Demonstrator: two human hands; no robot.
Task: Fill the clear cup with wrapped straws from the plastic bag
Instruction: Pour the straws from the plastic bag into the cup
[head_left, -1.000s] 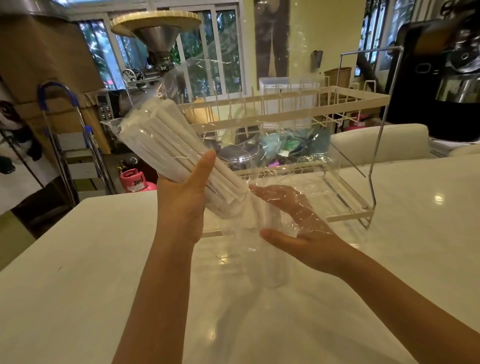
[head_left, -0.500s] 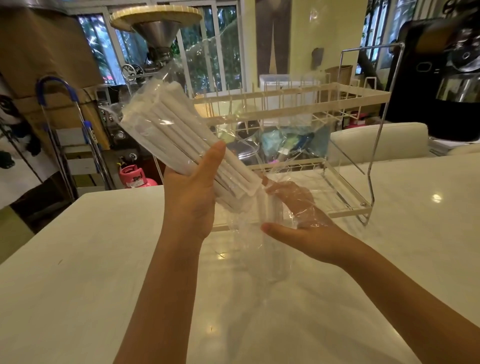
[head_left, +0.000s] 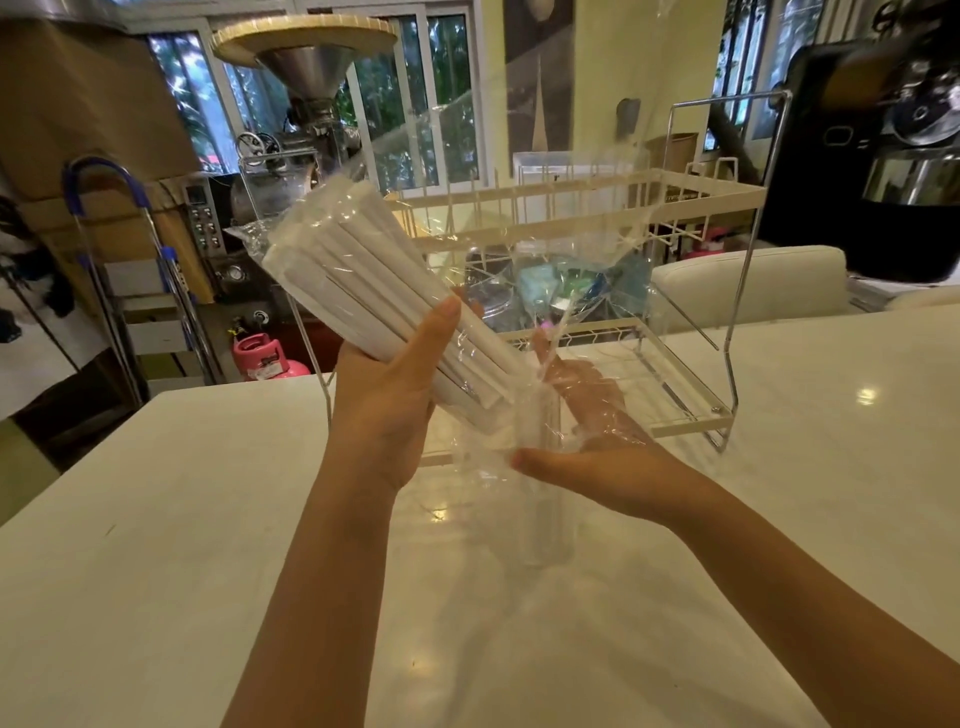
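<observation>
My left hand (head_left: 387, 400) grips a bundle of white wrapped straws (head_left: 363, 291) inside the clear plastic bag (head_left: 524, 218). The bundle tilts down to the right, its lower end just above the rim of the clear cup (head_left: 543, 509). The tall cup stands upright on the white table (head_left: 156, 519). My right hand (head_left: 597, 447) lies palm up behind the cup with fingers spread, and the bag's loose film is draped over it. The cup's top sits between the thumb and fingers; I cannot tell if they touch it.
A white two-tier dish rack (head_left: 691, 197) with a metal frame stands on the table right behind my hands, with small items on its lower shelf. A pink gas canister (head_left: 260, 356) and a step ladder (head_left: 130, 291) are beyond the table's far left edge.
My left hand has carried the straw bundle slightly right and lower, bringing its lower end nearer the cup's rim. The loose film has billowed higher. My right hand stayed by the cup.
</observation>
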